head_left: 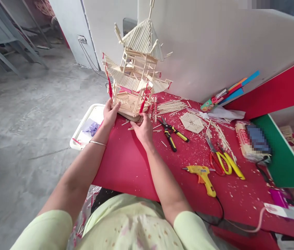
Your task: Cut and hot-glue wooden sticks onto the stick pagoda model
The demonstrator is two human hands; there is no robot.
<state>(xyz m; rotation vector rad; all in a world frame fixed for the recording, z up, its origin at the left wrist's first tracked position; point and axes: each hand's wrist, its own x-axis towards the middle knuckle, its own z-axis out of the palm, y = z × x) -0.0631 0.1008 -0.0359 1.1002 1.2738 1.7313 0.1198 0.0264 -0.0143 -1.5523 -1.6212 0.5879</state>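
A two-tiered model pagoda (136, 74) made of thin wooden sticks stands at the far edge of the red table, red tassels hanging from its lower roof corners. My left hand (110, 113) grips the left side of its base, thumb on top. On the front right of the base, my right hand (143, 128) is closed with the fingers partly under it. The undersides of both hands are hidden. To the right of my right hand lie black-and-yellow pliers (173, 133) and a flat hexagonal stick panel (192, 122).
A yellow glue gun (201, 175), scissors (221, 158) and loose sticks (170, 107) lie on the red table (128, 163). A white tray (75, 139) is at the left edge. A pen holder (209, 104) leans near the wall. A power strip (284, 211) lies at the right.
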